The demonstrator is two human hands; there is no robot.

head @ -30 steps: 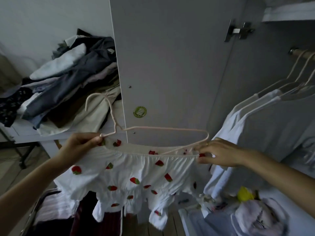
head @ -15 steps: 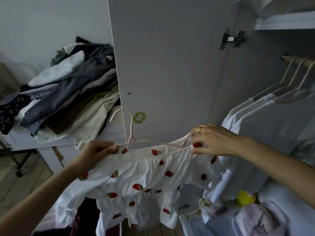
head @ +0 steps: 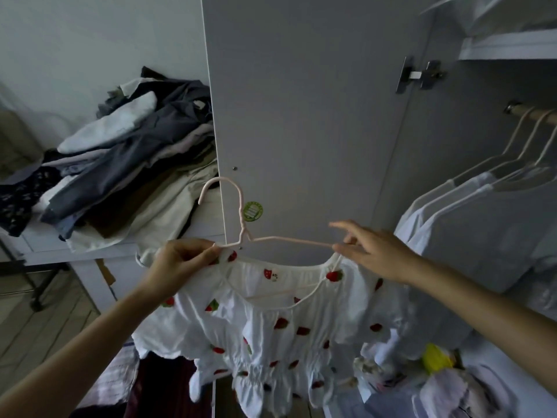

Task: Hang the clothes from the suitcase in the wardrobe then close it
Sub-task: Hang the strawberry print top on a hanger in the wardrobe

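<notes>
A white top with red strawberry prints (head: 271, 321) hangs on a pale pink wire hanger (head: 241, 224), hook upright. My left hand (head: 180, 263) pinches the hanger's left shoulder together with the top's neckline. My right hand (head: 376, 251) is at the hanger's right end, fingers spread, fingertips touching the wire and fabric. The open wardrobe door (head: 301, 116) stands right behind the hanger. To the right, the wardrobe rail (head: 530, 113) carries white garments (head: 482, 212) on hangers. Below my left arm lies the suitcase (head: 117, 375) with striped and dark clothes in it.
A heap of grey, beige and dark clothes (head: 126, 164) lies on a white table (head: 45, 245) to the left. A wardrobe shelf (head: 509, 46) runs above the rail. Folded clothes and a yellow item (head: 434, 360) fill the wardrobe bottom at lower right.
The hanger has slid into the top's neckline and now stands upright. My right hand has let go of the fabric and spread its fingers. The top hangs lower and flatter.
</notes>
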